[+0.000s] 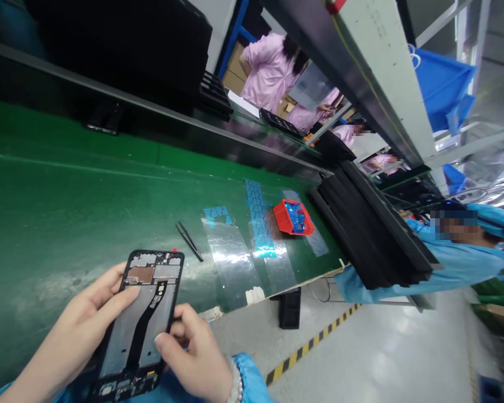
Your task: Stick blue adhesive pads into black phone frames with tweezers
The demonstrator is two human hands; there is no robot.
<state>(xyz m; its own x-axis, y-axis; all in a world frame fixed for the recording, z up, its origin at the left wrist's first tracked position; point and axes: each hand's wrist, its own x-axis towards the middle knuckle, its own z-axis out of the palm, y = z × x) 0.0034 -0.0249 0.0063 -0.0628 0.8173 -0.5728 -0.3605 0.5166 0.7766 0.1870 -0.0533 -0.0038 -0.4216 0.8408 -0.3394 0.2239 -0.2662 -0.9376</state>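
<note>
An opened phone frame (145,313) is held up over the near edge of the green bench, its inner side facing up with a black ribbon cable down the middle. My left hand (88,316) grips its left edge, thumb resting on the inner face near the top. On the lower right edge, my right hand (195,350) closes around it with the thumb on top. Black tweezers (189,241) lie on the bench just beyond the phone frame. To their right are clear plastic sheets with blue stickers (260,218).
A red bin (294,217) with blue pieces sits at the right. Black trays (369,224) are stacked past it. A dark phone part (103,120) lies at the back. People in pink stand beyond; a person in blue (453,257) is at the right.
</note>
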